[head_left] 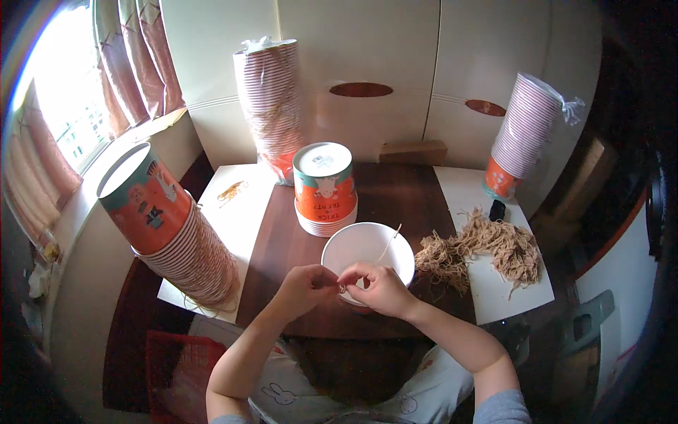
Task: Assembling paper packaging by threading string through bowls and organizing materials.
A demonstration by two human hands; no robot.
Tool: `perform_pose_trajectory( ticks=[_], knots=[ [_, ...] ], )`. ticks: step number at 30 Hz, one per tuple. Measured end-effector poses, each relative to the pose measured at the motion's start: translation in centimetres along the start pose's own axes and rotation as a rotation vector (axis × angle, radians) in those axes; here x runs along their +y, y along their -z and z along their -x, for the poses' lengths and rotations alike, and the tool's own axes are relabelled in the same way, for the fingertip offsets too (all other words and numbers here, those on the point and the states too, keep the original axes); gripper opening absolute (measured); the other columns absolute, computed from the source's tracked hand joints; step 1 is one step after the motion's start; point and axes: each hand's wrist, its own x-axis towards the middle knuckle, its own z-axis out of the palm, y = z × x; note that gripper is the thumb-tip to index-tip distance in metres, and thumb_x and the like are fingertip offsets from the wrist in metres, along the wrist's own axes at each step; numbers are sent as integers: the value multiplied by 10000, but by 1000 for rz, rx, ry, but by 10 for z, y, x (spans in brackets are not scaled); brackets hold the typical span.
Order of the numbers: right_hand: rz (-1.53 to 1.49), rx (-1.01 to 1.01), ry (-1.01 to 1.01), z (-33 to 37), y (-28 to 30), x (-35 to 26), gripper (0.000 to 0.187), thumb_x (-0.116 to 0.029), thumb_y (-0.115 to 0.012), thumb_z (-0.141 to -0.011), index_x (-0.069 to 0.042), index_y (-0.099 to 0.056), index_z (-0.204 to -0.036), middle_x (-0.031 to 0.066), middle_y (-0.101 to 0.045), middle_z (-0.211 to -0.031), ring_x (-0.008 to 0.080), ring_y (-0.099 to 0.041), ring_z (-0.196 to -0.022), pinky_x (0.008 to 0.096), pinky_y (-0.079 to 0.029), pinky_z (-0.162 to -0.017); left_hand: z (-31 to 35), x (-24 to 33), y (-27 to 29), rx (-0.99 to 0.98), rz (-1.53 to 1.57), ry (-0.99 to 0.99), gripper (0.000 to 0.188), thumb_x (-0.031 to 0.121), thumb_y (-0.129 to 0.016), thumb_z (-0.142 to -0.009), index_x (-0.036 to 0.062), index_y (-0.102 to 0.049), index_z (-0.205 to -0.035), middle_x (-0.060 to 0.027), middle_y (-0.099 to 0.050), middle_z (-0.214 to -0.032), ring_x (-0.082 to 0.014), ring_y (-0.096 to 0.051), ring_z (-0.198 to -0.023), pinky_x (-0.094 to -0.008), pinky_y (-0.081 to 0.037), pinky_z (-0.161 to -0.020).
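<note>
A white-lined paper bucket (369,242) stands upright in front of me on the dark table, its mouth facing up. At its near rim my left hand (309,288) pinches with thumb and fingertips. Meeting it there, my right hand (381,290) is also closed in a pinch. A small bit of string shows between the fingertips; its exact path is hidden by my fingers. One loose end of beige string (390,244) sticks up inside the bucket, leaning toward the far right rim. To the right lies a tangled heap of beige strings (498,247).
Upside-down buckets (323,191) form a short stack behind. A tall stack (166,226) leans at left, strings hanging along it. Plastic-wrapped stacks stand at back left (267,99) and back right (526,127). A red basket (180,371) sits below left.
</note>
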Motion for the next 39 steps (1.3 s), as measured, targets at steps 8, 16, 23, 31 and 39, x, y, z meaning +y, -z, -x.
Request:
perform_pose_trajectory(
  ticks=[8, 16, 23, 31, 39],
  knots=[
    [64, 36, 137, 1, -1, 5, 107, -41, -584, -711, -62, -613, -811, 45, -610, -774, 120, -579, -709, 229, -439, -591, 1, -1, 0, 6, 117, 49, 117, 58, -635, -728, -5, -587, -814, -41, -603, -727, -81, -554, -655, -212, -456, -594],
    [153, 78, 312, 1, -1, 9, 91, -56, -599, -703, -39, -601, -792, 83, -610, -743, 183, -599, -714, 282, -471, -642, 1, 1, 3, -32, 238, 117, 123, 80, -625, -748, 18, -573, -840, -29, -605, -759, -58, -543, -661, -170, -416, -565],
    [86, 88, 105, 3, -3, -1, 97, -78, -633, -717, -63, -576, -794, 35, -603, -733, 118, -581, -702, 252, -443, -604, 1, -3, 2, -46, 305, 70, 111, 71, -610, -764, 16, -552, -840, -49, -609, -784, -89, -569, -722, -180, -434, -610],
    [123, 112, 205, 2, -4, 1, 99, -65, -617, -708, -62, -544, -774, 57, -591, -727, 184, -587, -695, 291, -445, -614, 2, -1, -2, -11, 297, 39, 91, 73, -602, -770, 1, -556, -800, -69, -613, -773, -100, -566, -705, -216, -460, -630],
    [159, 146, 196, 0, -4, 7, 95, -88, -624, -719, -73, -559, -786, 30, -598, -735, 137, -585, -684, 266, -436, -598, 2, 0, -4, -42, 170, 69, 133, 78, -595, -761, -23, -603, -847, -55, -617, -775, -83, -558, -717, -209, -448, -664]
  ],
)
